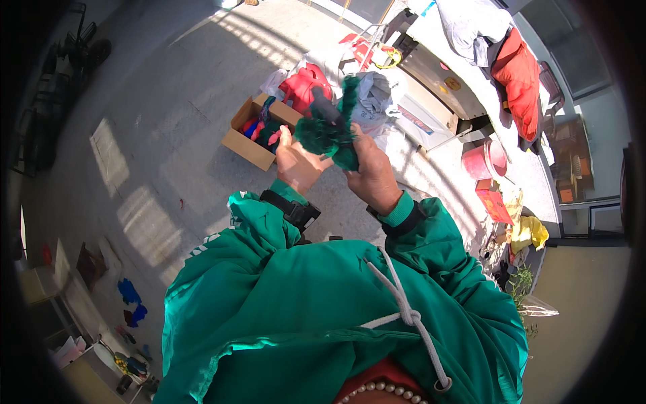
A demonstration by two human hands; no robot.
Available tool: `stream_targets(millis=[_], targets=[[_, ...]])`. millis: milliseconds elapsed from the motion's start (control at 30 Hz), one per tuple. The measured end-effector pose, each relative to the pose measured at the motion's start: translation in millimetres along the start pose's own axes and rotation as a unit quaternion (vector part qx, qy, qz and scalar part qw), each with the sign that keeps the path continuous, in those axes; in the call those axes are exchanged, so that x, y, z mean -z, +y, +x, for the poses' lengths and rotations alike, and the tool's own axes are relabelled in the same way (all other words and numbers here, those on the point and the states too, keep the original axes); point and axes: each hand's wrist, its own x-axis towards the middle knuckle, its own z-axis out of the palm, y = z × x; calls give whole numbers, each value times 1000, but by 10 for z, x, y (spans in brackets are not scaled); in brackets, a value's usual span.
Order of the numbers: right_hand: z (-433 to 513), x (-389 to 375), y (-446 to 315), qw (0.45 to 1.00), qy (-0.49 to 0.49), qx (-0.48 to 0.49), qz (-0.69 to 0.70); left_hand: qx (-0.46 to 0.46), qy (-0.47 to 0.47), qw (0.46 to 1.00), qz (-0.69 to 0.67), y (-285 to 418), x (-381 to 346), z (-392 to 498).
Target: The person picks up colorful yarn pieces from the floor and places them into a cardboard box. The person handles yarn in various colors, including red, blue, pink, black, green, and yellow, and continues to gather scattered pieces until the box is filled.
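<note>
My right hand [373, 174] grips a dark green furry thing [323, 134] at its right side. A strip of the green fur stands up, and a dark piece [325, 108] shows among it; motion blur hides its exact kind. My left hand [302, 164] is palm up just left of the fur, thumb raised and fingers apart, with nothing seen in it. Whether its fingertips touch the fur, I cannot tell. Beyond my left hand, an open cardboard box [247, 149] on the floor holds red, blue, pink and dark green soft things [258, 130].
Behind the box lie a red bag [308, 86] and a whitish sack [376, 96]. A metal cabinet [436, 81] stands at right, near a pink bucket [484, 159] and a red box [493, 202]. A red garment [520, 86] hangs farther right. Wheeled equipment [60, 86] stands far left.
</note>
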Motion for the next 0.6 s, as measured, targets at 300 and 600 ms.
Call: stream_targets(millis=[300,600], targets=[[227,-182,442,980,-49,-111,157,39,92,984,144,316,175,-422],[5,-670,67,977,-175,41,112,-71,23,983,169,109,-291,-395]])
